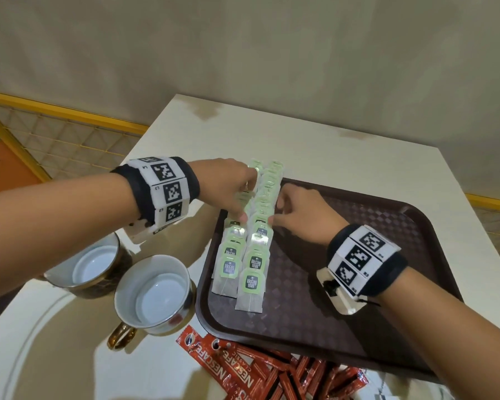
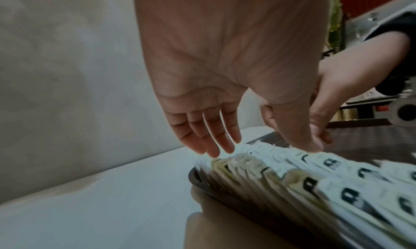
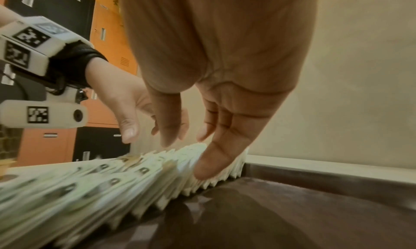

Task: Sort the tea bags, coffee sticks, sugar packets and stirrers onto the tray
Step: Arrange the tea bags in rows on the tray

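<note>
Two overlapping rows of green-tagged tea bags (image 1: pixel 253 241) lie along the left side of the brown tray (image 1: pixel 358 284). My left hand (image 1: pixel 237 194) reaches over the left row with straight fingers (image 2: pixel 216 142) touching the bags' tops (image 2: pixel 281 165). My right hand (image 1: pixel 289 215) rests against the right row, its straight fingers (image 3: pixel 216 158) pressing the bags' edges (image 3: pixel 135 172). Neither hand grips a bag. Red coffee sticks (image 1: pixel 257 370) lie in a pile on the table in front of the tray.
Two white cups with gold trim (image 1: pixel 153 293) (image 1: pixel 90 264) stand on the table left of the tray. The white table (image 1: pixel 315 140) extends behind the tray to a wall. The tray's right half (image 3: pixel 315 217) is bare.
</note>
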Demonstrator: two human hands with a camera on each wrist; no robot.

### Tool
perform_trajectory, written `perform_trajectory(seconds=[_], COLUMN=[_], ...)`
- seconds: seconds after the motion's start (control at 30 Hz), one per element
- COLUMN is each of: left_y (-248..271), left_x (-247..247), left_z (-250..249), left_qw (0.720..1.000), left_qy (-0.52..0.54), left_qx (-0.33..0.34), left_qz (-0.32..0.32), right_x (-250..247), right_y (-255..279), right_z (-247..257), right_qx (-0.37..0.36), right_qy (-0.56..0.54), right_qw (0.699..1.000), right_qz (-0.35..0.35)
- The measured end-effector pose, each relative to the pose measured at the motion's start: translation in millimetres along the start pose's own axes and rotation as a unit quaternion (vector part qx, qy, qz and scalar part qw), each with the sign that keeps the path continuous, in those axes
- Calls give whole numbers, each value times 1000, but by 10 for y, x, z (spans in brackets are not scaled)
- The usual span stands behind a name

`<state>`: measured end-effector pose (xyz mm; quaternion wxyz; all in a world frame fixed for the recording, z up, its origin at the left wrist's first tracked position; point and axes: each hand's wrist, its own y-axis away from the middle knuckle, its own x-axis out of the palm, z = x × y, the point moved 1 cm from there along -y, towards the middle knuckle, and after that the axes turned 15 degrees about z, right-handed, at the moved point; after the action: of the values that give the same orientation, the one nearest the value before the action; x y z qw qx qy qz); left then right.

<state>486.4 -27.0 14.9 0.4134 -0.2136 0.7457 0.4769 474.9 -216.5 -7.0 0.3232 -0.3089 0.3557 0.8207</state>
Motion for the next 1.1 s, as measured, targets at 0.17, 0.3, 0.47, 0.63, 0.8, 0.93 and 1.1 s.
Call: perform_trajectory(seconds=[0.17, 0.3, 0.47, 0.63, 0.8, 0.93, 1.1], left_y=[98, 83, 82, 85, 85, 65, 57], left_x=[119, 192, 233, 248, 273, 300, 296], left_z=[-178, -238, -262, -273, -275, -281, -288], left_qw=[994, 987, 988, 988, 990, 992, 991], left_qy=[-81, -117, -103, -111, -82, -61, -60], left_qx=[-30, -40, -34, -27, -20, -20, -28], left_qz=[68, 103, 114, 107, 116, 112, 113], right_x=[192, 255, 247, 244, 289, 343, 374], right_y=[85, 115, 166, 209, 251, 271, 259], right_z=[56, 132, 185, 253, 298, 312, 271], right_qx=[-6, -12, -16, -17, -14, -17, -16], right_qy=[-36, -17, -18, -11, -6, 9, -9], right_qw=[998, 998, 998, 998, 999, 999, 1000], right_qz=[43, 56, 52, 52, 47, 29, -5])
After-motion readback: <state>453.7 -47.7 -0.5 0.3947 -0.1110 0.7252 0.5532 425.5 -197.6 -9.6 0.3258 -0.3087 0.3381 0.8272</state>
